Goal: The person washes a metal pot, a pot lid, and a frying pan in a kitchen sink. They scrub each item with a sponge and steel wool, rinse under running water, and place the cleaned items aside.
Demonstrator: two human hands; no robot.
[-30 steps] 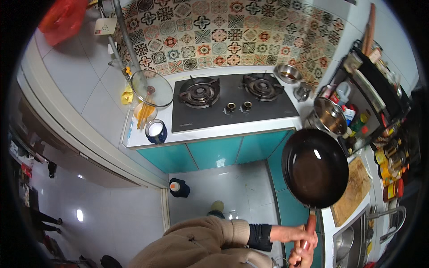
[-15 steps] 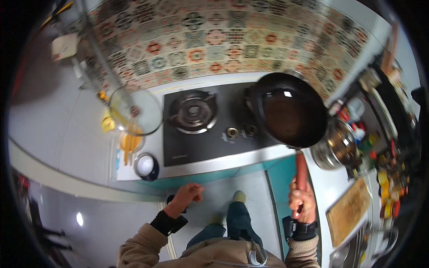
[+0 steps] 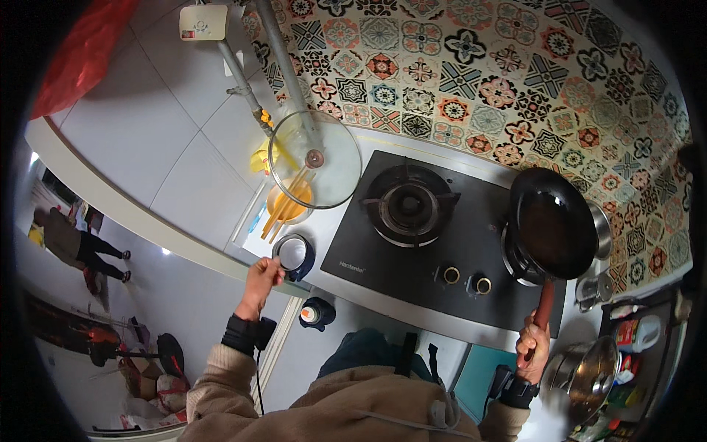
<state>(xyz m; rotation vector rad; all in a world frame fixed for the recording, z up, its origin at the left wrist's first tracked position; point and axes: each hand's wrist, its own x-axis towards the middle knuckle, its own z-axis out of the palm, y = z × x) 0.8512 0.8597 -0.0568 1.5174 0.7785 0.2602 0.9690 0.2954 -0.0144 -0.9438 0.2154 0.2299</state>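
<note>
My right hand (image 3: 533,346) is wrapped round the reddish-brown handle of a black wok (image 3: 556,228). The wok is tilted over the right burner (image 3: 513,258), with its dark inside facing me. My left hand (image 3: 264,282) has its fingers curled together by the near left rim of a dark blue cup (image 3: 308,267) with a pale inside. Whether those fingers touch the cup or pinch anything, I cannot make out. Behind the cup, a glass lid (image 3: 340,173) leans above a bowl of orange-yellow contents (image 3: 300,214) with wooden chopsticks (image 3: 277,221) across it.
The left burner (image 3: 409,206) of the black gas hob (image 3: 383,267) is uncovered. A steel pot (image 3: 582,376) stands at right, near bottles and packets. A pipe (image 3: 283,62) runs down behind the lid. Another person (image 3: 70,239) is far off at left.
My view has turned, shifting the scene. The wok has gone from a raised position over the hob's right side to the right burner. My left hand has come up to the dark blue cup.
</note>
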